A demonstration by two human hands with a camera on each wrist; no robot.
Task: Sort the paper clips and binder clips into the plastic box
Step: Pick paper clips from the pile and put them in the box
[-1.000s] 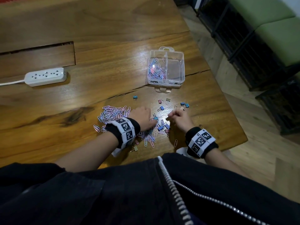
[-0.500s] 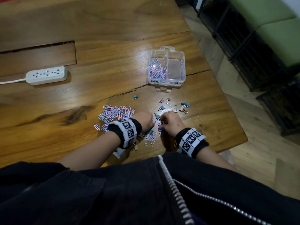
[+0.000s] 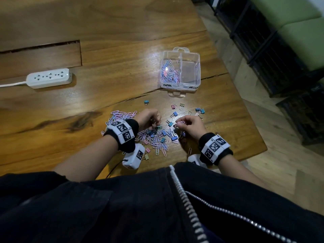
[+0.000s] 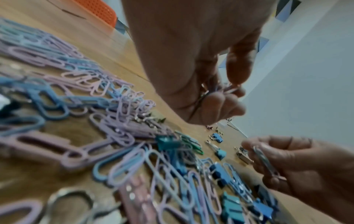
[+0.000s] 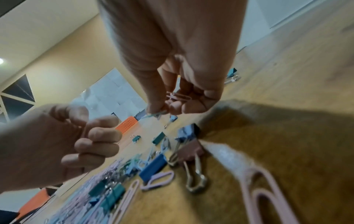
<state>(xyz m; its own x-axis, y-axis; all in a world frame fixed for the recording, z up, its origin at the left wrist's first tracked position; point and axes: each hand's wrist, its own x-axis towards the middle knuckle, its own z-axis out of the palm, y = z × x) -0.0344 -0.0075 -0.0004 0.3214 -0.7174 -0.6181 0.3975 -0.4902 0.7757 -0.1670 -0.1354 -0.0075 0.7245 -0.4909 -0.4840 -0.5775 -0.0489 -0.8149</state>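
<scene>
My left hand [image 3: 149, 118] and right hand [image 3: 190, 126] each pinch paper clips above the mixed pile [image 3: 156, 137] on the counter [image 3: 105, 95]. Box [image 3: 197, 67] sits beyond, clips in its left compartment.

paper clips [image 3: 158, 141]: pink, lilac, blue | binder clips [image 3: 174, 113]: blue, teal, pink | plastic box [image 3: 196, 67]: clear

Dim room around a wooden desk [image 3: 122, 50]

Right of the desk runs a pale wood-plank floor [image 3: 280, 163]; beyond it stands a dark slatted bench frame [image 3: 263, 50] with green cushions [image 3: 298, 23]. A white power strip [image 3: 49, 78] lies on the desk's left side.
</scene>
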